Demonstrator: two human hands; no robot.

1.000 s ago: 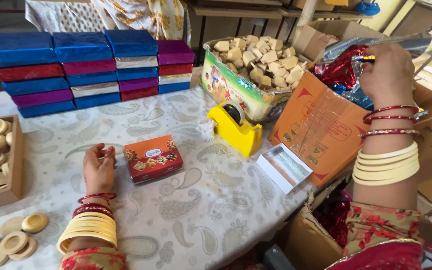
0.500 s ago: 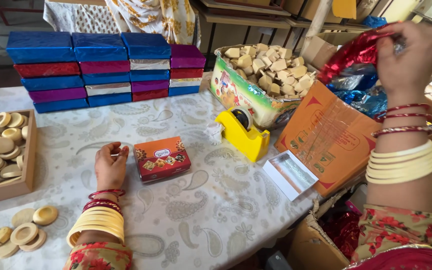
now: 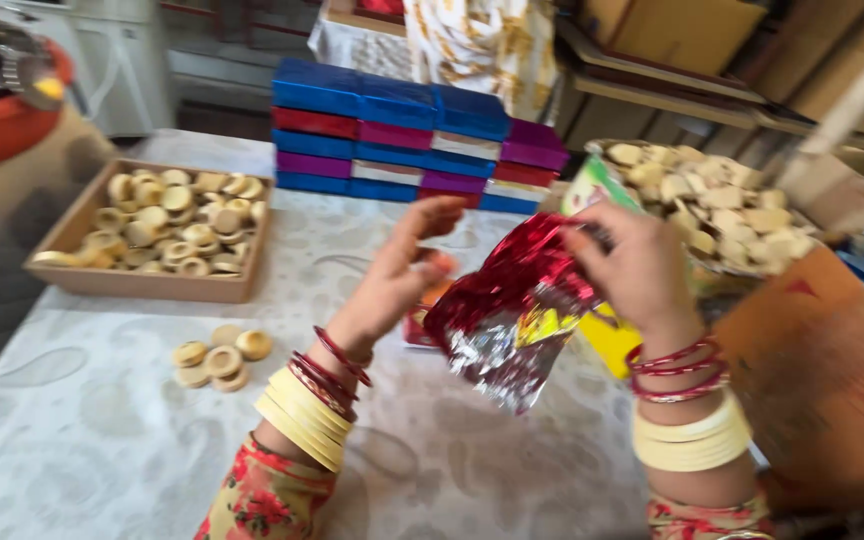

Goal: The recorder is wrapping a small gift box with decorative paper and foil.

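Two hands with red and cream bangles meet above a table. The right hand pinches the top edge of a red foil wrapper, silver on its inside, which hangs in the air over the table's middle. The left hand is open, fingers spread, beside the wrapper and not gripping it. Held by one edge only, the foil could slip or tear. A white patterned tablecloth covers the table. On it lie a few loose round biscuits; farther left a wooden tray holds many more. Behind stands a stack of blue, red and purple boxes, then blurred shelves.
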